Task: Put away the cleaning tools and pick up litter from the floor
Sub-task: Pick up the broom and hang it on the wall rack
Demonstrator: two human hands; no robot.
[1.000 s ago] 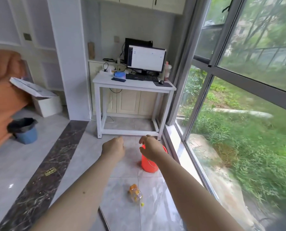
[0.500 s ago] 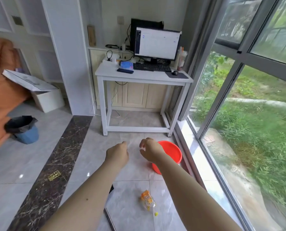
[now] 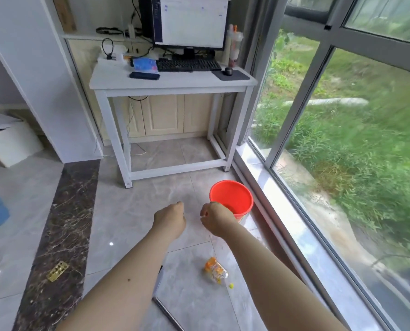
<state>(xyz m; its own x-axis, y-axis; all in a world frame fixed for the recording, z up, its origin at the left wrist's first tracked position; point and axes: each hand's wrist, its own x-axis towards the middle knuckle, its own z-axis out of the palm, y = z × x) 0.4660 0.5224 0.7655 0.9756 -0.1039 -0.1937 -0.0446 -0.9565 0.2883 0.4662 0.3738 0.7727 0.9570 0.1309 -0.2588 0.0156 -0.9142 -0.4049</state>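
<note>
1. White desk (image 3: 173,85) stands against the window wall, carrying a monitor (image 3: 191,20) and keyboard (image 3: 188,65).
2. Red bucket (image 3: 231,197) sits on the tiled floor just beside the window track.
3. Left hand (image 3: 171,218) is curled into a fist, holding nothing visible.
4. Right hand (image 3: 214,217), fingers curled, overlaps the bucket's near rim; any grip cannot be told.
5. Orange litter wrapper (image 3: 214,271) lies on the floor between the forearms.
6. Thin metal pole (image 3: 167,314) shows below the left forearm.

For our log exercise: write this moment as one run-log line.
left hand: curled, empty | right hand: curled, empty | round orange plastic bucket: upright by window | crumpled orange snack wrapper: on floor
</note>
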